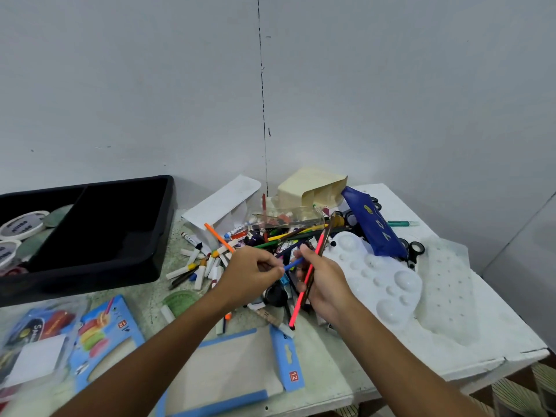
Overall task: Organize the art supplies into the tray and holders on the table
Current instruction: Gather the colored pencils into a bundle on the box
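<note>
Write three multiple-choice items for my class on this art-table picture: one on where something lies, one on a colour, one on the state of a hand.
1. Where does the black tray sit relative to the pile of pens?
A. To its left
B. To its right
C. On top of it

2. What colour is the short pencil pinched by the left hand?
A. Green
B. Blue
C. Yellow

3. What is the right hand doing?
A. Lying flat on the table
B. Gripping a red pencil with other sticks
C. Pressing the white palette

Key: 1 A, the tray stands at the left edge of the view. 2 B, the stub at the fingertips is blue. 3 B, its fingers curl round the red pencil.
</note>
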Motion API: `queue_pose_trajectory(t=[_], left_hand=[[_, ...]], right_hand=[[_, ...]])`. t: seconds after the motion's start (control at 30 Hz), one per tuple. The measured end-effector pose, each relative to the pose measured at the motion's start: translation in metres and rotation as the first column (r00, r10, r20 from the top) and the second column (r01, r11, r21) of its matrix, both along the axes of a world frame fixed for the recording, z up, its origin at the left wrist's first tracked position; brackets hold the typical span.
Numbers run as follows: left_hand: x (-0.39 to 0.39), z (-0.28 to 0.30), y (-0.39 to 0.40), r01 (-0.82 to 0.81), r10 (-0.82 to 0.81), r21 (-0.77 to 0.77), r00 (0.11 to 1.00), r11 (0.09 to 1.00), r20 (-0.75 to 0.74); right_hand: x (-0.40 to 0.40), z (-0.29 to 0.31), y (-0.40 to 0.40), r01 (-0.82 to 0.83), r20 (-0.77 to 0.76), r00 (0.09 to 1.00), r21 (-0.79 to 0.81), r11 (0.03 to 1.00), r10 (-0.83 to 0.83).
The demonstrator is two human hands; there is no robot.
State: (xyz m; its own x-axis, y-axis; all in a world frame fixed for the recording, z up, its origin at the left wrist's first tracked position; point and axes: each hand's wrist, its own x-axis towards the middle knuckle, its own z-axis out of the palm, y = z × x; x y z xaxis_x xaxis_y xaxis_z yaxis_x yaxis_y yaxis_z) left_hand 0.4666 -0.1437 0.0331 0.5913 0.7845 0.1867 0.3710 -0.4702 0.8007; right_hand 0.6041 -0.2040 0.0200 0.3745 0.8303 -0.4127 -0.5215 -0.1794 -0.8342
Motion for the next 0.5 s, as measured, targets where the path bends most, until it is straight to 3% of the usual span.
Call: queue_pose_trajectory(t=[0.1, 0.17, 0.3, 0.5], left_hand=[[0.003, -0.005, 0.002, -0.010, 0.010, -0.020, 1.000, 1.000, 0.023], [0.004, -0.013, 0.014, -0.092, 0.091, 0.064, 0.996, 0.994, 0.014], [0.012, -0.028, 0.037, -0.088, 0.215, 0.393, 0.931, 0.915, -0.294], [0.025, -0.029, 0.045, 0.030, 0.207, 0.454, 0.862, 0.890, -0.463]], right_hand=[[0.002, 0.005, 0.006, 0.072, -0.004, 0.997, 0.013, 0.997, -0.072], [0.011, 0.009, 0.004, 0.109, -0.075, 0.992, 0.036, 0.993, -0.106], [0.027, 0.013, -0.008, 0.098, -0.224, 0.972, 0.092, 0.991, -0.076], [0.036, 0.009, -0.019, 0.021, -0.207, 0.978, 0.087, 0.996, -0.002]])
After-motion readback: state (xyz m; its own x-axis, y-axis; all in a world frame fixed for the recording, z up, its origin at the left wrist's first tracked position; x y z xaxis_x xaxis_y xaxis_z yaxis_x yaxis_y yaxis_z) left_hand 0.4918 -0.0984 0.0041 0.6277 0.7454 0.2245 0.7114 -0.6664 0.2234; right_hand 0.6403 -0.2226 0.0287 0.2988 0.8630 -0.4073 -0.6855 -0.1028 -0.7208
